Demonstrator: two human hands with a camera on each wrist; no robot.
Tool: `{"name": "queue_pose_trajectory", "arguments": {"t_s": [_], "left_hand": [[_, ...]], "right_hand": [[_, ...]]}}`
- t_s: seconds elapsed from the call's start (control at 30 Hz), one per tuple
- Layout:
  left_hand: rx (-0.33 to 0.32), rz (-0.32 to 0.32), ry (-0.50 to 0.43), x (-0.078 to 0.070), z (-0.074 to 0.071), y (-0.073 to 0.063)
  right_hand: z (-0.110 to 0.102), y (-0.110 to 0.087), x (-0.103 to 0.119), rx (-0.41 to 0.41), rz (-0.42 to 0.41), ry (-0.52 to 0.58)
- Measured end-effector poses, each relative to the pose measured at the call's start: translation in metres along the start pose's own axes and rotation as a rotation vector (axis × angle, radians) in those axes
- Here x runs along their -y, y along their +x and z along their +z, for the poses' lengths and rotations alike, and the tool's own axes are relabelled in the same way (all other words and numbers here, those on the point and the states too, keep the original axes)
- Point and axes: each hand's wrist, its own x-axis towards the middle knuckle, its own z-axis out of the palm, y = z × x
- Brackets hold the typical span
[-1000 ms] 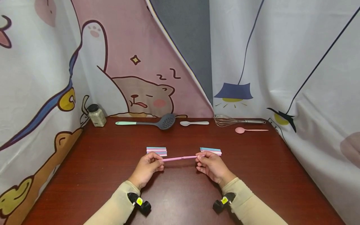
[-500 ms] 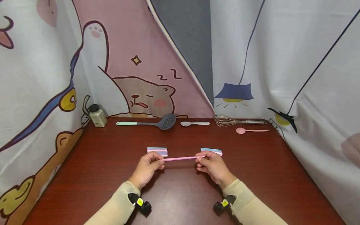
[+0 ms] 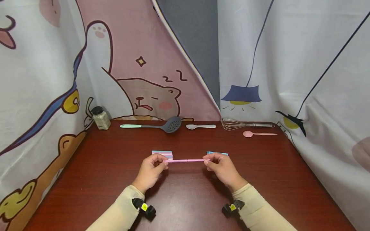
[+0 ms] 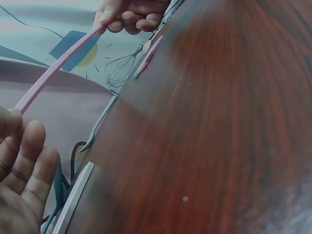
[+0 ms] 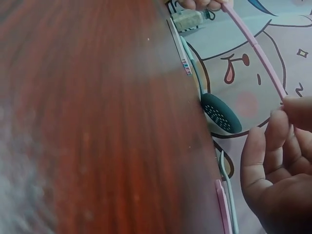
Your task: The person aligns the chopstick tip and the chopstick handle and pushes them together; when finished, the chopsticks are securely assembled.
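Two thin pink sticks, a left one (image 3: 177,161) and a right one (image 3: 197,160), meet end to end in one nearly level line above the table. My left hand (image 3: 151,170) pinches the outer end of the left stick between thumb and fingers. At the opposite end, my right hand (image 3: 224,170) pinches the right stick the same way. A seam shows near the middle in both wrist views. Behind my left hand lies a row of pink, white and blue sticks (image 3: 162,154). Another row of sticks (image 3: 218,153) is partly hidden behind my right hand.
Along the back of the brown table (image 3: 185,199) lie a slotted skimmer (image 3: 172,125), a white spoon (image 3: 200,126), a whisk (image 3: 245,124) and a pink spoon (image 3: 248,134). A black-lidded jar (image 3: 101,118) stands at the back left. Printed curtains border the table.
One second ago the two sticks met with a slight kink; now they run straight. The joined sticks have risen a little and levelled. My right hand has shifted slightly right.
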Motion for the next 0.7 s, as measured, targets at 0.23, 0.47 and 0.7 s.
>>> {"name": "queue_pose_trajectory", "arguments": {"t_s": [0.23, 0.47, 0.7], "left_hand": [[0.024, 0.057, 0.031, 0.0002, -0.0021, -0.0007], [0.021, 0.033, 0.016, -0.0023, -0.0016, -0.0017], [0.01, 0.009, 0.017, -0.0063, 0.0015, -0.0022]], "right_hand": [[-0.0005, -0.0002, 0.0013, 0.004, -0.01, -0.051], [-0.0013, -0.0021, 0.0023, 0.016, -0.109, -0.084], [-0.0004, -0.0054, 0.004, -0.007, -0.141, -0.092]]}}
